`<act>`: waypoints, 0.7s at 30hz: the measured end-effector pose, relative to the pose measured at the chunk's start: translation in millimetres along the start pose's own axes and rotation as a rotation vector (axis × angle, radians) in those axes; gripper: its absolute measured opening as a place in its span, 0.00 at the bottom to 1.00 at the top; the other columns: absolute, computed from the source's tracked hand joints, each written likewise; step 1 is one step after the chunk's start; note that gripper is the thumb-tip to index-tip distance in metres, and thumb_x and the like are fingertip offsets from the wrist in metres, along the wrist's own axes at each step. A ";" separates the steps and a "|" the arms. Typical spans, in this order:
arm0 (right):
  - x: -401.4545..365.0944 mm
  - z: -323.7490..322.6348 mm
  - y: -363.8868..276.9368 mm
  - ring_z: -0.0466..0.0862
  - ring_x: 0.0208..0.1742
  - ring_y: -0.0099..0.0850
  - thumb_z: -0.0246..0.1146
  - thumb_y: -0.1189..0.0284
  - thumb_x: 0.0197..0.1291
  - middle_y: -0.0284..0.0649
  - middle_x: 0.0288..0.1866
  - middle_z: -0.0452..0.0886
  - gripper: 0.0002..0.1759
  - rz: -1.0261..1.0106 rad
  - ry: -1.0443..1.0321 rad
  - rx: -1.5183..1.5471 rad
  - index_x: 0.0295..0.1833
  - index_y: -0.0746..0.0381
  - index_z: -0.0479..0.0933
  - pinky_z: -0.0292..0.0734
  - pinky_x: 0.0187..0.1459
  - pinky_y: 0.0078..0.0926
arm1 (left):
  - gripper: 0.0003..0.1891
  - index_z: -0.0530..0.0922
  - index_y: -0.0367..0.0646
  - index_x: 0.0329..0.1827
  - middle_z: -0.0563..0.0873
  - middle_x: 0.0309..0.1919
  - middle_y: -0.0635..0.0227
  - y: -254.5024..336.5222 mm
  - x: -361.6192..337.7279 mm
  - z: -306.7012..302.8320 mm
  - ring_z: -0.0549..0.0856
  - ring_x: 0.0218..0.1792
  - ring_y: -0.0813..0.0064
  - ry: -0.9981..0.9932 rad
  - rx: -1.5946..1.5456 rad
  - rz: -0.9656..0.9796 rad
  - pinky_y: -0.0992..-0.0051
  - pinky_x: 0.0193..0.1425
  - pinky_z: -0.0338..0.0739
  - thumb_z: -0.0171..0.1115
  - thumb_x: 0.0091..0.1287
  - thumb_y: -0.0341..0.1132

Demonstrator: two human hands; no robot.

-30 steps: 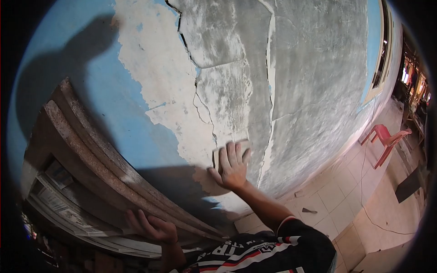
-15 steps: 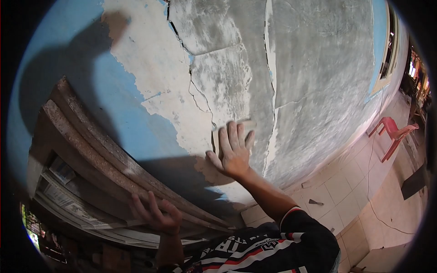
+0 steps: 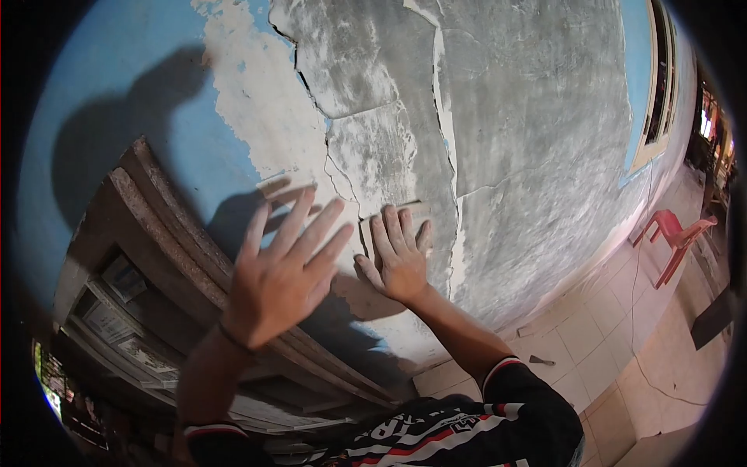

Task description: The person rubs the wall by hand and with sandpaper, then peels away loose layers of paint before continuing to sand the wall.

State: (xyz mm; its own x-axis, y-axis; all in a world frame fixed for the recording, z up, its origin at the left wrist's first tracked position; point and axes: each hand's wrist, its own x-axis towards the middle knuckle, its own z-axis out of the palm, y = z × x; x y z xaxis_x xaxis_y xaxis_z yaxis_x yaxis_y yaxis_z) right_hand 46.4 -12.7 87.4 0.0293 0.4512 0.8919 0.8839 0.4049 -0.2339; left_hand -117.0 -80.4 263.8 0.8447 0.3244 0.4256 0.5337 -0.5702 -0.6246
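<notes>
My right hand (image 3: pixel 398 261) lies flat on the cracked wall (image 3: pixel 513 117), fingers spread and pointing up. Around its fingers show the edges of a pale, flat rectangular piece (image 3: pixel 419 208), mostly hidden under the palm. A dark crack (image 3: pixel 299 74) runs down the wall to just above this hand. Off to the left, my left hand (image 3: pixel 284 268) is raised in front of the wall with fingers apart and nothing in it. Bare off-white filler (image 3: pixel 245 101) and peeling blue paint (image 3: pixel 187 148) lie behind and above it.
A brown window frame (image 3: pixel 183 249) with a thick ledge juts out at lower left. To the right, a red plastic chair (image 3: pixel 671 237) stands on the tiled floor (image 3: pixel 580 327). A scraper (image 3: pixel 542 360) lies on the tiles, and a thin cable (image 3: pixel 636 311) trails across the floor.
My left hand has risen from the window ledge to in front of the wall, close beside the right. My right hand stays flat on the same spot.
</notes>
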 end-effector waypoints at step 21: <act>-0.1 9.6 7.1 0.67 0.62 0.53 0.60 0.50 0.52 0.51 0.63 0.69 0.33 -0.112 0.139 -0.047 0.59 0.61 0.72 0.42 0.61 0.70 | 0.38 0.69 0.68 0.64 0.65 0.68 0.82 -73.2 94.9 12.7 0.59 0.71 0.69 0.189 0.215 0.162 0.53 0.70 0.54 0.70 0.44 0.52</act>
State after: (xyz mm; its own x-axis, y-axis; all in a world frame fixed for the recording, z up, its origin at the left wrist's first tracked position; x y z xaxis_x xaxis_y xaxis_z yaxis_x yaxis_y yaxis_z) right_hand 48.2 -2.3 81.9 -0.0088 0.2895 0.9571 0.9062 0.4069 -0.1147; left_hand -75.4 1.7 341.6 0.9079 0.0852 0.4104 0.4058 -0.4239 -0.8097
